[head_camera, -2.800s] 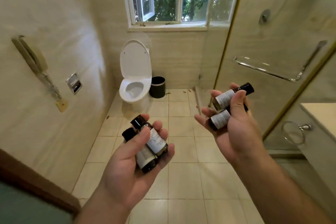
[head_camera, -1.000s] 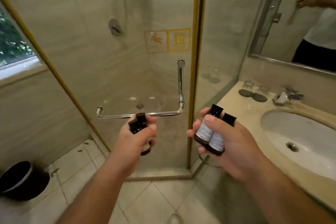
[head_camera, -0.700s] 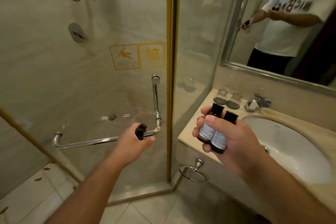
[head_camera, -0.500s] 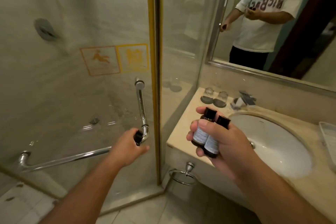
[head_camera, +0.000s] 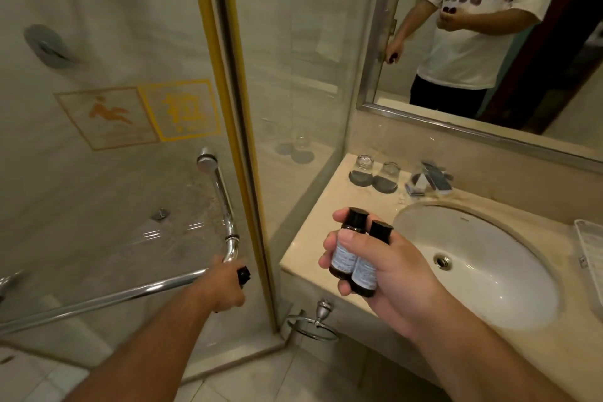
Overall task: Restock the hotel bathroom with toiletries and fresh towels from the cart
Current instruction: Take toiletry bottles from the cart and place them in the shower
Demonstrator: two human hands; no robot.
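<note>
My right hand [head_camera: 381, 274] holds two small dark toiletry bottles [head_camera: 354, 258] with black caps and pale labels, upright, over the left end of the beige vanity counter [head_camera: 313, 238]. My left hand [head_camera: 225, 284] is closed on dark toiletry bottles, only a black cap [head_camera: 243, 273] showing, and its fingers rest on the bend of the chrome handle [head_camera: 225, 222] of the glass shower door [head_camera: 114, 189].
A white sink basin [head_camera: 483, 268] is set in the counter. Two upturned glasses [head_camera: 375, 173] on dark coasters and small packets [head_camera: 427, 179] stand at the back. A clear tray [head_camera: 590, 258] sits at the right edge. A chrome towel ring [head_camera: 313, 323] hangs under the counter. A mirror [head_camera: 489, 42] is above.
My view has swung right from the toilet to the shower and the vanity. My left hand reached forward to the shower door handle. My right hand kept its two bottles.
</note>
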